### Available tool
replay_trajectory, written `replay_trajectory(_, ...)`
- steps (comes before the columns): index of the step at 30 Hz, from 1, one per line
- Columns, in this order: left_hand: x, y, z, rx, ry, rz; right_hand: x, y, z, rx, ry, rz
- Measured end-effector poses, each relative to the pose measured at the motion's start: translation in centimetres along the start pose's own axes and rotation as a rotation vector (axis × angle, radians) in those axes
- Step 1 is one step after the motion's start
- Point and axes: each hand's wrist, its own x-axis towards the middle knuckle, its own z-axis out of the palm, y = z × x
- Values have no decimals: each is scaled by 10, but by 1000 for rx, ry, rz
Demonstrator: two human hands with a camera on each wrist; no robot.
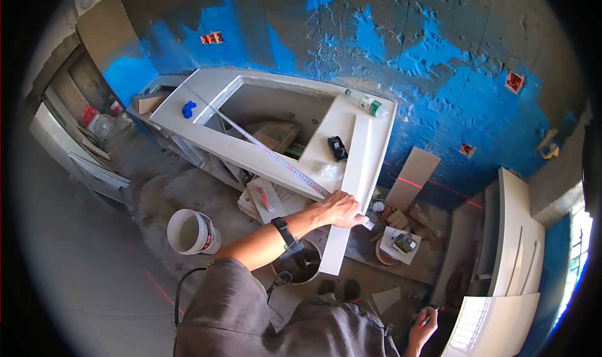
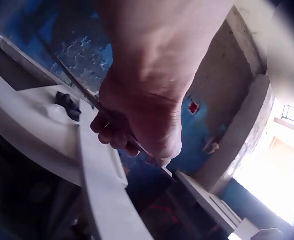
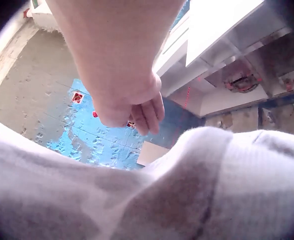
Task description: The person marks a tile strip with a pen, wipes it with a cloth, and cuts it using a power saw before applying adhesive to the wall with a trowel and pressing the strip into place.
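The left hand [image 1: 342, 210], also in the left wrist view as a hand [image 2: 142, 115], grips the blade of a tape measure [image 1: 285, 167]. The blade slants across the opening of the white countertop [image 1: 251, 136], and a short end sticks out past the thumb. Under this hand lies a long white strip [image 1: 338, 247] that overhangs the countertop's near edge. Low on the right, away from the countertop, the right hand [image 1: 424, 329] pinches a thin pen-like object [image 1: 426, 320]. In the right wrist view its fingers [image 3: 149, 117] are curled, and the object is hidden.
On the countertop lie a plastic bottle [image 1: 367, 103], a black object [image 1: 337, 149] and a blue item [image 1: 189, 109]. A white bucket [image 1: 194, 231] stands on the floor at left, with a dark bucket below the forearm. White panels [image 1: 495, 325] stand at right.
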Motion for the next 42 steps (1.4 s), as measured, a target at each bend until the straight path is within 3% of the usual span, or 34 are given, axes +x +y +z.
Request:
replay_trajectory(10, -58, -180, 9, 210, -51, -76, -6, -4, 13, -109, -76, 58)
replay_trajectory(13, -63, -204, 2, 312, 128, -57, -5, -12, 12, -145, -104, 91)
replay_trajectory(16, -20, -203, -9, 185, 440, -140, 3, -15, 17, -182, -121, 72)
replay_trajectory(19, 54, -198, -7, -31, 551, -241, 29, -31, 28, -202, -156, -35)
replay_trajectory(23, 136, -193, -1, 78, 504, -314, 76, -50, 42, -168, -213, -60)
replay_trajectory(27, 172, -199, -12, -16, 108, -541, 115, -78, 57, -88, -269, 23)
replay_trajectory(29, 180, -208, -12, -167, 45, -627, 133, -82, 66, -59, -296, -31)
replay_trajectory(30, 183, -213, -14, -215, 13, -653, 143, -91, 74, -60, -242, -158)
replay_trajectory(32, 182, -213, -21, -305, -59, -691, 156, -93, 85, -22, -235, -127)
replay_trajectory(37, 182, -203, -24, -218, -47, -708, 188, -84, 112, 134, -287, 10)
replay_trajectory(40, 182, -207, -23, -242, -65, -747, 210, -81, 130, 185, -283, -113)
replay_trajectory(42, 183, -210, -18, -237, 33, -738, 225, -85, 135, 160, -326, -152)
